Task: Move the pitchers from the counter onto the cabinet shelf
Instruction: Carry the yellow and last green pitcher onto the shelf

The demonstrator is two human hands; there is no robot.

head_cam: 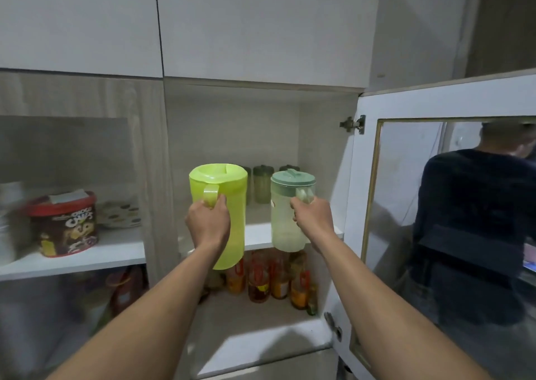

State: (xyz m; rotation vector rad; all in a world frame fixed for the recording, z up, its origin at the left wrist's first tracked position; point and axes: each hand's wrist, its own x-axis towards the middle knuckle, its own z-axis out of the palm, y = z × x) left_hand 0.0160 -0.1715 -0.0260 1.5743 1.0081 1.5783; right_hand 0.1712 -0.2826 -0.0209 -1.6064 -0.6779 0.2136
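My left hand (pixel 207 222) grips the handle of a lime-green pitcher (pixel 229 205), held upright in front of the open cabinet's white shelf (pixel 256 236). A clear pitcher with a pale teal lid (pixel 285 220) hangs from my right hand (pixel 311 220), which is closed on its handle. Both pitchers hover at the shelf's front edge, their bottoms lower than the shelf board. I cannot tell whether either touches it.
Three greenish lidded tumblers (pixel 262 184) stand at the back of the shelf. Several sauce bottles (pixel 269 281) fill the shelf below. The glass cabinet door (pixel 435 205) stands open at right, with a person behind it. Left compartment holds a cereal tub (pixel 66 226) and a plate (pixel 119 214).
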